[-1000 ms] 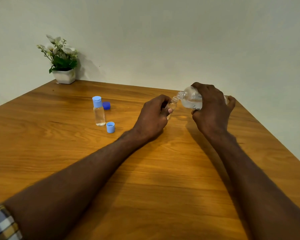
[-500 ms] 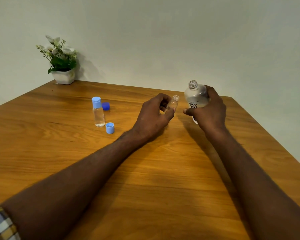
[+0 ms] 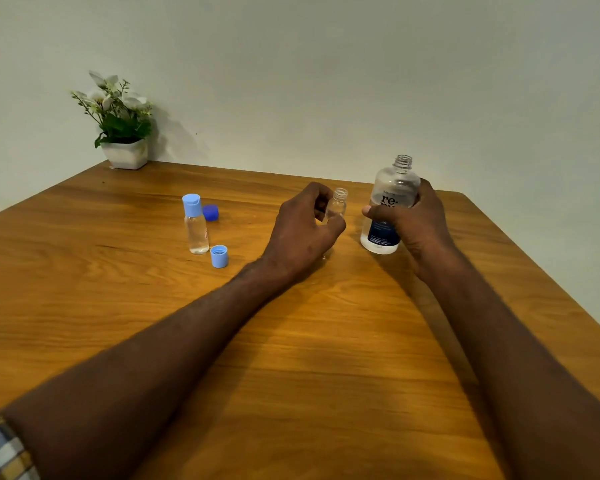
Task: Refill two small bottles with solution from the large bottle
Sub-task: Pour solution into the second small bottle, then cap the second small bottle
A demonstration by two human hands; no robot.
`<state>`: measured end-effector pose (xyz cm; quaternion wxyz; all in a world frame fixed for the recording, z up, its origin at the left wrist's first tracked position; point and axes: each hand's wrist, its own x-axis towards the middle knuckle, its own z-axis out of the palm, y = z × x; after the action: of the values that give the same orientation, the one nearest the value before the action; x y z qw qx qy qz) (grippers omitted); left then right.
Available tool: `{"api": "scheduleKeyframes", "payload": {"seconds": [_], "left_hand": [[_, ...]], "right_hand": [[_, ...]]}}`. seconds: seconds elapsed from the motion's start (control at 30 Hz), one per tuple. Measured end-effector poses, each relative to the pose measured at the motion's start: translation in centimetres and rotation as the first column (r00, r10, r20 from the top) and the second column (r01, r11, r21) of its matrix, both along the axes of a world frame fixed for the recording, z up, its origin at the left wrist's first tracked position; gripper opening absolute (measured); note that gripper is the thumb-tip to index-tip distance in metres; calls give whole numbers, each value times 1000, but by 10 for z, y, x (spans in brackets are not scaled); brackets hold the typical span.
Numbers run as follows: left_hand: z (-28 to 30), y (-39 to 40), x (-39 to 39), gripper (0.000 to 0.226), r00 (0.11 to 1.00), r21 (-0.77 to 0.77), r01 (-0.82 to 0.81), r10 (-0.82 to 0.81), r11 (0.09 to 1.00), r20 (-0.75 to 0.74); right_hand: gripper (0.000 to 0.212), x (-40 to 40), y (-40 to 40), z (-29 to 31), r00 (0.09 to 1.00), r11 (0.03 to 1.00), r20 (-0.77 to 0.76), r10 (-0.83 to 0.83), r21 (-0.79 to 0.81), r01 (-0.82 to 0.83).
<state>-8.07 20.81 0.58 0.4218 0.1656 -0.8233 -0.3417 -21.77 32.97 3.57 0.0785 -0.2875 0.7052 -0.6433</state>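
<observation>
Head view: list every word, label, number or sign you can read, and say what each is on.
"re-": large black letters on the large bottle in the right hand; the line beneath is cut off by the thumb.
Dark blue label panel lower on that bottle: print too small to read.
Small red mark on the capped small bottle: unreadable.

large bottle [image 3: 392, 202]: upright, uncapped | open small bottle [image 3: 337, 204]: beside | capped small bottle [image 3: 196, 225]: left

My left hand [image 3: 302, 233] hides most of the open small bottle [image 3: 338, 202]; I can't see its liquid level. My right hand [image 3: 416, 223] covers part of the large bottle [image 3: 390, 206], cutting its label off after "re-"; the fine print is too small to read.
</observation>
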Motion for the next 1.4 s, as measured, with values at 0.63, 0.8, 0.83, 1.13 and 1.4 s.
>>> {"api": "scheduleKeyframes", "payload": {"seconds": [0.63, 0.8, 0.83, 1.13, 1.4], "left_hand": [[15, 2, 10, 28, 991, -19, -95, 93, 995, -102], [28, 1, 24, 26, 990, -64, -80, 72, 995, -119], [30, 1, 28, 25, 990, -68, -80, 72, 994, -124], [39, 4, 87, 20, 981, -67, -151, 142, 986, -130], [30, -1, 148, 26, 985, -108, -162, 153, 981, -82]], "right_hand": [[11, 26, 1, 10, 664, 886, -615, -425, -434, 165], [9, 38, 0, 9, 694, 928, -650, -310, -366, 72], [9, 41, -1, 9, 695, 934, -657, -292, -352, 59], [8, 56, -15, -3, 773, 970, -623, -119, -240, -44], [10, 97, -38, -24, 722, 966, -646, 246, 105, -236]]}}
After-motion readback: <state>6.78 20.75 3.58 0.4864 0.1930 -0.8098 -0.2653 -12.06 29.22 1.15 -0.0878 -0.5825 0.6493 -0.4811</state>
